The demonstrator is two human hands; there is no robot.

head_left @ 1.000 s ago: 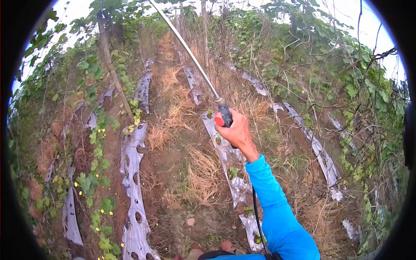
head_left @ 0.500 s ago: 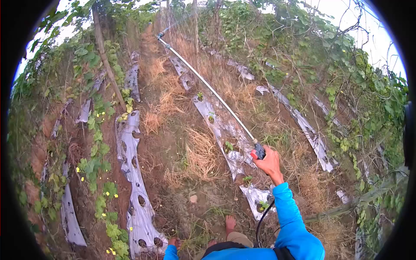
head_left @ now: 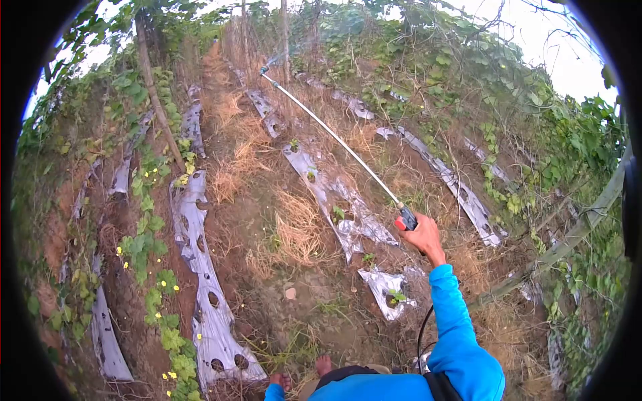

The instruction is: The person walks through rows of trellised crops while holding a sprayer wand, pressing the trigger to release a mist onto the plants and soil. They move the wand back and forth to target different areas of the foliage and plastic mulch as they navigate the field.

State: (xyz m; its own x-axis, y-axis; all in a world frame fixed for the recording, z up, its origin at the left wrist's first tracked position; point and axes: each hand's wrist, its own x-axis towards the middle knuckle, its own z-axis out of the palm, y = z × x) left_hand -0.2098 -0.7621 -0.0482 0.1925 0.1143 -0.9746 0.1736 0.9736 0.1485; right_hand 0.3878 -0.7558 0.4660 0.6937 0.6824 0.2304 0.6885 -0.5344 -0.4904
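Observation:
My right hand point(head_left: 425, 238) is closed around the dark handle of a spray wand point(head_left: 334, 136), which has a red part near my thumb. Its long, pale tube slants up and left to a nozzle point(head_left: 264, 69), where a faint bluish mist hangs. A black hose point(head_left: 421, 334) curves beside my right sleeve. My left hand point(head_left: 283, 381) shows only in part, low by my body. Its fingers look curled, and I cannot make out what is in them. Below the wand, small green seedlings point(head_left: 338, 213) grow through holes in a torn silver plastic mulch strip point(head_left: 304, 164).
Another mulch strip point(head_left: 200, 267) runs along the left, beside vines with yellow flowers point(head_left: 167, 321). A wooden post point(head_left: 157, 100) leans at upper left. A slanting pole point(head_left: 568, 240) crosses on the right, near dense vines. Dry straw point(head_left: 297, 227) and a bare foot point(head_left: 324, 365) are on the ground.
The wand's nozzle has swung right and slightly down in view. My right hand has shifted a little right and up. The ground has slid left and up in the view.

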